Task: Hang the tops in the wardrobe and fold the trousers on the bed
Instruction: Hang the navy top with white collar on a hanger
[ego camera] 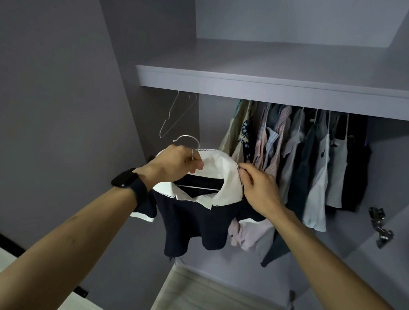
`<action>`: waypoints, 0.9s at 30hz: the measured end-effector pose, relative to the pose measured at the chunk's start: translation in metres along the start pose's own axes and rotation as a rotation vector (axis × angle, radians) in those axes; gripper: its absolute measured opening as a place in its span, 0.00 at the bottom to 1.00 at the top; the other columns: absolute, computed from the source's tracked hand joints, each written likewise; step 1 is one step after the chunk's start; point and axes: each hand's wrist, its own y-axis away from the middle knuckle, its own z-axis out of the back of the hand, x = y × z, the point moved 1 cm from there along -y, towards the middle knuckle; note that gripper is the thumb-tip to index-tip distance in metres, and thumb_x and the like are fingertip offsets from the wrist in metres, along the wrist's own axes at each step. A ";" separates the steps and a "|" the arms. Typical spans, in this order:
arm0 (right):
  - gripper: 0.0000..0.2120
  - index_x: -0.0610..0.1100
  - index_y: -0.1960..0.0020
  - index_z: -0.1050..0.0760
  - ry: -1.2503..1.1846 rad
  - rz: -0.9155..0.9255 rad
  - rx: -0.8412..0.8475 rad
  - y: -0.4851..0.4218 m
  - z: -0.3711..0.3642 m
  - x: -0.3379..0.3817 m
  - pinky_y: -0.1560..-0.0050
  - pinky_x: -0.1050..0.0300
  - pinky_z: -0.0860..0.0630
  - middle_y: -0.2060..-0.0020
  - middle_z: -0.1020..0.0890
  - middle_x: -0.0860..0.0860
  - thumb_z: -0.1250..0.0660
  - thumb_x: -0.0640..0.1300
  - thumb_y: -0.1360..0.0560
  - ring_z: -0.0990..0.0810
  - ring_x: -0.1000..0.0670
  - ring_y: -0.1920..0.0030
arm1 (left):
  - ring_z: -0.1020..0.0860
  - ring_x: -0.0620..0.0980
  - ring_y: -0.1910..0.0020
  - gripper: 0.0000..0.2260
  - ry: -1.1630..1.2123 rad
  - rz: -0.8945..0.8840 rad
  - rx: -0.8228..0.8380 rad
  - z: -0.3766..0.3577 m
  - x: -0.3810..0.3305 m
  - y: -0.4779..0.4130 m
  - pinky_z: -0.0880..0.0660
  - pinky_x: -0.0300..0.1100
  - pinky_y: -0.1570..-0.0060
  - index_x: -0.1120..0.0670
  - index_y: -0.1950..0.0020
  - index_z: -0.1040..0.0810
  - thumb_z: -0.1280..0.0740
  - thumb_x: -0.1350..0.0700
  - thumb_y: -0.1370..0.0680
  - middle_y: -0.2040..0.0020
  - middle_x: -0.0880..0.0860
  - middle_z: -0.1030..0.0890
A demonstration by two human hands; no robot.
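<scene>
A dark navy top point(193, 225) with a wide white collar point(226, 178) hangs on a metal hanger point(187, 139), held up in front of the open wardrobe. My left hand point(176, 163) grips the hanger's neck just below the hook. My right hand point(257, 186) pinches the right edge of the collar at the top's shoulder. The hanger's bar shows inside the neck opening. An empty wire hanger point(174, 115) dangles from the rail at the wardrobe's left end, just above my left hand.
A grey shelf point(277, 87) spans the wardrobe above the rail. Several hung garments point(296, 162) fill the right part of the rail. A door hinge point(380, 227) juts out at the right. The wardrobe's light floor point(211, 302) lies below.
</scene>
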 end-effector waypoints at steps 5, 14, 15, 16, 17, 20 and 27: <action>0.12 0.52 0.37 0.20 -0.133 -0.149 -0.074 0.009 0.021 -0.026 0.47 0.60 0.22 0.53 0.17 0.58 0.38 0.48 0.18 0.18 0.55 0.50 | 0.22 0.35 0.58 0.09 0.036 0.028 -0.035 0.006 0.007 0.002 0.30 0.26 0.60 0.42 0.57 0.17 0.34 0.52 0.19 0.61 0.42 0.17; 0.07 0.48 0.45 0.15 -0.243 -0.021 0.041 0.025 0.007 -0.033 0.47 0.73 0.28 0.54 0.16 0.64 0.30 0.45 0.20 0.19 0.62 0.48 | 0.23 0.32 0.60 0.09 -0.004 0.003 0.044 -0.003 0.009 -0.004 0.31 0.27 0.61 0.41 0.59 0.19 0.33 0.50 0.19 0.63 0.42 0.18; 0.06 0.50 0.46 0.15 -0.292 -0.066 0.050 0.026 0.007 -0.035 0.48 0.75 0.28 0.54 0.15 0.64 0.30 0.46 0.20 0.19 0.63 0.48 | 0.23 0.32 0.60 0.10 0.001 -0.003 0.059 -0.004 0.010 -0.003 0.31 0.25 0.61 0.40 0.59 0.19 0.32 0.50 0.19 0.64 0.42 0.18; 0.06 0.51 0.47 0.16 -0.337 -0.124 0.059 0.025 0.008 -0.037 0.49 0.75 0.28 0.55 0.15 0.64 0.31 0.47 0.20 0.19 0.63 0.49 | 0.22 0.33 0.61 0.09 0.012 -0.008 0.073 -0.005 0.010 -0.003 0.31 0.24 0.61 0.41 0.59 0.19 0.32 0.50 0.19 0.65 0.42 0.18; 0.05 0.53 0.49 0.16 -0.358 -0.175 0.057 0.024 0.010 -0.040 0.51 0.74 0.28 0.55 0.16 0.63 0.31 0.48 0.20 0.19 0.63 0.51 | 0.22 0.33 0.61 0.09 0.021 -0.015 0.088 -0.006 0.009 -0.002 0.31 0.24 0.61 0.41 0.59 0.19 0.31 0.49 0.20 0.66 0.41 0.18; 0.07 0.59 0.55 0.19 -0.351 -0.262 0.031 0.022 0.019 -0.051 0.53 0.71 0.27 0.57 0.16 0.63 0.31 0.49 0.20 0.19 0.63 0.53 | 0.22 0.34 0.62 0.08 0.016 -0.032 0.110 -0.011 0.008 0.000 0.31 0.24 0.62 0.42 0.58 0.19 0.32 0.49 0.19 0.65 0.38 0.19; 0.12 0.49 0.39 0.18 -0.098 -0.069 -0.203 0.046 0.023 -0.039 0.41 0.67 0.30 0.44 0.17 0.56 0.33 0.49 0.19 0.21 0.56 0.42 | 0.22 0.33 0.59 0.09 0.011 0.042 0.081 -0.012 0.019 0.000 0.31 0.23 0.62 0.41 0.58 0.19 0.33 0.49 0.19 0.62 0.43 0.17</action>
